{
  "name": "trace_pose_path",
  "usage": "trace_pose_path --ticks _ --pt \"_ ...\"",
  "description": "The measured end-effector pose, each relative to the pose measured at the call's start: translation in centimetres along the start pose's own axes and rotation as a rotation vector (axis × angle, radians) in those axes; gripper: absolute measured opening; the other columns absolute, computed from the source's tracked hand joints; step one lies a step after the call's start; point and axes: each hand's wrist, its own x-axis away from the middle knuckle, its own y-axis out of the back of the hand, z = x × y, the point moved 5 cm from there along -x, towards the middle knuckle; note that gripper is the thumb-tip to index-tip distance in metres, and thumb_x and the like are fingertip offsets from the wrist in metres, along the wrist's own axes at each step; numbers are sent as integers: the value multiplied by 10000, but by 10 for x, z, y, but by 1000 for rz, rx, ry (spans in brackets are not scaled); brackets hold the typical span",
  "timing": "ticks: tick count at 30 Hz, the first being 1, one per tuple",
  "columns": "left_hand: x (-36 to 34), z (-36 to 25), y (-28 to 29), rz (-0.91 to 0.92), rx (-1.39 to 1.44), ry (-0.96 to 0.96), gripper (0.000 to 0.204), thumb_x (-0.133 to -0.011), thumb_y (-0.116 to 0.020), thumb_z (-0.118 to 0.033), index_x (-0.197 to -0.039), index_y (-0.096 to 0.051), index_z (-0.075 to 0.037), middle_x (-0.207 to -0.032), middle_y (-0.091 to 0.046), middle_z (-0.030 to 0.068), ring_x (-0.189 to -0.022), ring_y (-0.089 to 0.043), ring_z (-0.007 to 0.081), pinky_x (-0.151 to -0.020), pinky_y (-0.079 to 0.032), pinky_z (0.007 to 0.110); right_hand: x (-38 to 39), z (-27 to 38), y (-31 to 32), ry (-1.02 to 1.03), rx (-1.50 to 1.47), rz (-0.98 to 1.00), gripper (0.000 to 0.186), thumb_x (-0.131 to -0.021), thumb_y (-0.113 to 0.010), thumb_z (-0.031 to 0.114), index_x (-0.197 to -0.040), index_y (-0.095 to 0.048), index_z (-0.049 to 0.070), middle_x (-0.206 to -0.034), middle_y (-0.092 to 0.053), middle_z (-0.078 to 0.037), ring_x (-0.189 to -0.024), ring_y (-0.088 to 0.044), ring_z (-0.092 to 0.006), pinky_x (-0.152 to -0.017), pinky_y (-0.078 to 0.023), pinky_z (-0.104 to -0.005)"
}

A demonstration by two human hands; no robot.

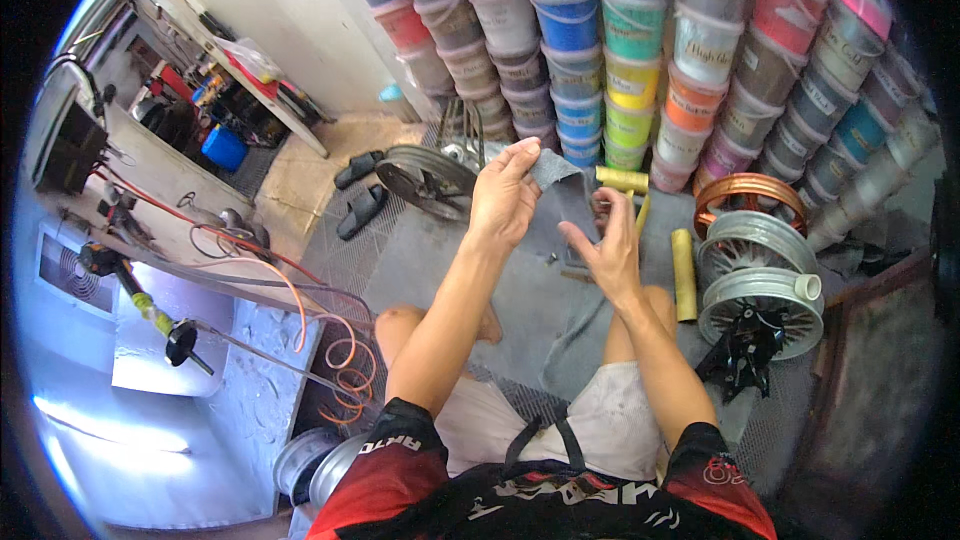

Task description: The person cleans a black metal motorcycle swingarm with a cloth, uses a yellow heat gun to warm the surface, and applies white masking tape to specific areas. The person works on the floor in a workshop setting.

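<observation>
My left hand (508, 195) is raised over the grey floor mat, its thumb and fingers pinched on the upper left corner of a limp dark grey sheet (566, 202). The sheet could be cloth or abrasive paper; I cannot tell which. It hangs down between my two hands. At its right edge is my right hand (615, 248), with the thumb stretched away from bent fingers. Those fingertips are close to the sheet; whether they touch it is unclear. A yellow roll (622, 179) lies just beyond the right hand, and another yellow roll (684, 275) lies to its right.
Stacked paint tubs (630, 85) line the far side. Silver wheel rims (762, 312), a copper-coloured rim (750, 202) and a black part (745, 345) sit at the right. To the left are a dark wheel (428, 180), slippers (360, 210) and a coiled orange hose (350, 365).
</observation>
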Motion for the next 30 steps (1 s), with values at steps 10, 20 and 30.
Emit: trace_pose_path --ticks 10,20,30 --pt "16 -94 -63 124 24 -216 231 -869 -671 -37 -1089 -616 4 -938 -667 72 -843 -631 146 -776 -515 271 -2 -49 54 217 262 -231 148 -871 -574 21 -1013 -587 -17 -914 -608 -168 -877 -586 -308 -846 -443 -378" --pt "-2 -101 74 2 -189 -91 185 -918 -609 -92 -1066 -611 19 -1016 -643 80 -954 -599 187 -895 -462 304 -71 -14 103 508 370 4 163 -916 -617 132 -985 -605 -16 -917 -638 -201 -842 -631 -374 -729 -492 -411" --pt "131 -174 13 -37 -648 -71 221 -852 -711 -144 -1035 -669 -28 -845 -634 2 -722 -520 48 -598 -397 186 -19 151 200 669 559 239 144 -857 -647 48 -992 -662 2 -995 -685 -163 -974 -656 -318 -882 -491 -403"
